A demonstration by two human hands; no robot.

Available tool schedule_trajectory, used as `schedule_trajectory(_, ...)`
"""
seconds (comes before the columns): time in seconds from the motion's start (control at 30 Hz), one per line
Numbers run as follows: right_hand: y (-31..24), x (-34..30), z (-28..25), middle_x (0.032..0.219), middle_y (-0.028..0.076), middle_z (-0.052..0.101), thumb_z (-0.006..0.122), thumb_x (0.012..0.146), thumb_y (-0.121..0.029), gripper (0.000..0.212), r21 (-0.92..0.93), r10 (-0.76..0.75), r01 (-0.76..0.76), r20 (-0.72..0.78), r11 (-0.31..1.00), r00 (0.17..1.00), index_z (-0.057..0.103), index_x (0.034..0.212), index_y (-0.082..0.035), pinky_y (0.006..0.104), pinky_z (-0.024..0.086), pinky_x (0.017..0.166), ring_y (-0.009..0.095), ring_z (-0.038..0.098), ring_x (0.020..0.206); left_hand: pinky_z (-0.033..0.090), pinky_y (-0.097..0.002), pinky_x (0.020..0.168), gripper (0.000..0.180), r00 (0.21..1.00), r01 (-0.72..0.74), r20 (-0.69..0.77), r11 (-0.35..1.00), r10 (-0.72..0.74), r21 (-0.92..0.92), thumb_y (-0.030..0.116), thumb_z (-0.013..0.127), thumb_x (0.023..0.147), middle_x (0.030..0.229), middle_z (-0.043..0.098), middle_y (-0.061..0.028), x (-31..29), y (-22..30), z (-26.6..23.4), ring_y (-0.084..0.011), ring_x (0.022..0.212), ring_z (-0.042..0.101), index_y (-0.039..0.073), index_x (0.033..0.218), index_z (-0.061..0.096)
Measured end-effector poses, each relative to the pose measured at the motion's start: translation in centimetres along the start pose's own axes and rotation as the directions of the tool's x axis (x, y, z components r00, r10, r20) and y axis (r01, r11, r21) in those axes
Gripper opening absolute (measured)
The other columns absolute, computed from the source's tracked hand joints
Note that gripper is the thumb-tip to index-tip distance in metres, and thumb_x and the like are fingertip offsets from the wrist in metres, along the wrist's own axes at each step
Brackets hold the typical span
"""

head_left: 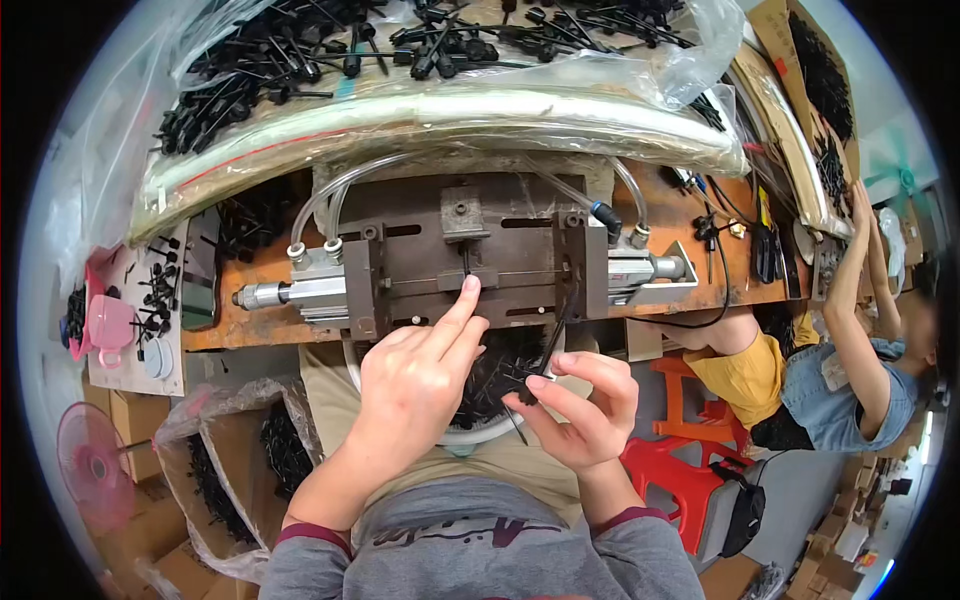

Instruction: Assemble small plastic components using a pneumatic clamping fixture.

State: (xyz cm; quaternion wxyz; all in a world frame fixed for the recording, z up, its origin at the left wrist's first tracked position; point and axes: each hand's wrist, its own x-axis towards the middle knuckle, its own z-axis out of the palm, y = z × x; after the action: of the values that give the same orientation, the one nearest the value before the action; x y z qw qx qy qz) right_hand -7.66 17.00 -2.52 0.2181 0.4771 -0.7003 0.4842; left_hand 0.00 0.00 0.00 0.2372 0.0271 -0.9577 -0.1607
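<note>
My left hand (415, 372) reaches to the middle of a dark metal fixture (420, 215), its index finger stretched out. That fingertip touches or nearly touches a small black part (467, 262) under the fixture's centre block (462, 215). Lower right of it, my right hand (585, 405) pinches a black plastic piece (527, 394) between thumb and fingers; thin stems stick out of it. Below both hands, a round white-rimmed tub (478, 437) holds many similar black pieces, partly hidden by my hands.
Silver air cylinders (318, 287) with clear hoses flank the fixture on an orange-brown bench (250, 322). Behind it, plastic-wrapped material holds piled black parts (430, 45). A pink cup (110, 325) stands left. At right are a red stool (680, 480) and another person (850, 385).
</note>
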Motion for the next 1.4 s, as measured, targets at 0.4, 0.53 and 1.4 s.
schedule_trajectory(0.4,-0.8,1.5,0.0,0.086,0.01,0.064,0.086,0.062,-0.002,0.035,0.163,0.067,-0.063,-0.017,0.985,0.998,0.067,0.091,-0.002,0.0276,0.053,0.061,0.02,0.065,0.073,0.05,-0.0302,0.056,0.021,0.998,0.06,0.026,0.997,-0.059,-0.041,0.006,0.073,0.07,0.12,0.064,-0.0106,0.3,0.4,-0.6,-0.0239,0.059,0.064,0.002,0.09,0.067)
schedule_trajectory(0.53,-0.6,1.3,0.4,0.09,0.013,0.066,0.084,0.066,-0.001,0.033,0.252,0.056,-0.044,-0.04,0.967,0.998,0.067,0.094,0.0,0.0277,0.053,0.059,0.02,0.064,0.069,0.049,-0.0303,0.054,0.02,0.999,0.03,-0.008,0.998,-0.031,-0.056,0.005,0.072,0.071,0.12,0.064,-0.0119,0.2,0.0,-0.3,-0.0232,0.055,0.062,0.002,0.09,0.067)
schedule_trajectory(1.4,-0.1,1.3,4.8,0.127,0.028,0.055,0.059,0.07,-0.013,0.02,-0.318,-0.035,0.142,0.32,0.937,0.947,0.059,0.086,-0.001,0.0236,0.044,0.058,0.009,0.06,0.057,0.047,-0.033,0.052,0.03,0.896,0.198,0.445,0.905,-0.011,-0.376,0.006,0.078,0.067,0.077,0.064,-0.0128,-7.1,0.4,1.6,-0.024,0.058,0.064,-0.002,0.092,0.065)
